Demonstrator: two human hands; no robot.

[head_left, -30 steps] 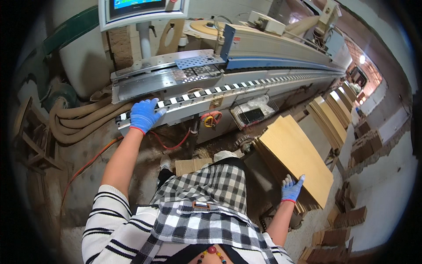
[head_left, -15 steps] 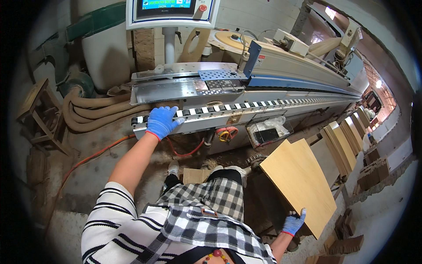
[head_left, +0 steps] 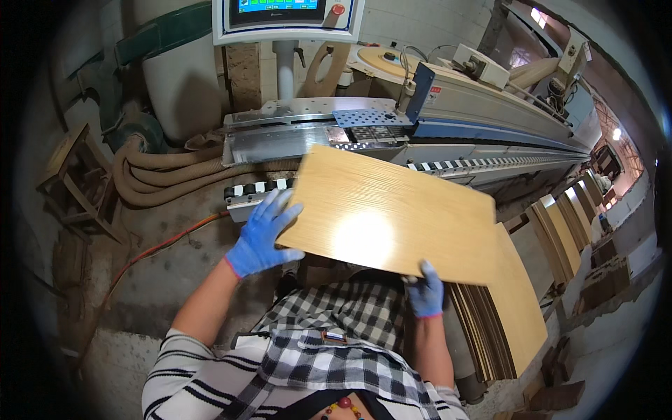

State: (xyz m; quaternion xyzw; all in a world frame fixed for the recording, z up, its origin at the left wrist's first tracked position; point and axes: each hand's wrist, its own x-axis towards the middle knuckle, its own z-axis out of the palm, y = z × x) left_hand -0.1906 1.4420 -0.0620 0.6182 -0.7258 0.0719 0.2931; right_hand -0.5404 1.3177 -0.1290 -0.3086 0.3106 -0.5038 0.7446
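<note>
A light wood-grain board (head_left: 392, 210) is held up, tilted, in front of the long machine, with a bright glare on its face. My right hand (head_left: 425, 292), in a blue glove, grips its near edge, thumb on top and fingers partly hidden beneath. At the board's left edge is my left hand (head_left: 260, 234), also blue-gloved, with fingers spread and thumb apart; whether it bears any weight I cannot tell. A stack of similar boards (head_left: 521, 308) lies to the right, beside my right forearm, partly covered by the held board.
The edge-banding machine (head_left: 483, 108) runs away to the right, with a roller rail (head_left: 260, 189) along its front. A screen panel (head_left: 287, 17) stands above. At left are ribbed hoses (head_left: 140, 185), a wooden stool (head_left: 77, 185) and an orange hose (head_left: 161, 245). More board stacks (head_left: 556, 227) stand far right.
The right hand has brought a board up from the right-hand stack to the front of the machine. My left hand has left the roller rail and come to the board's left edge.
</note>
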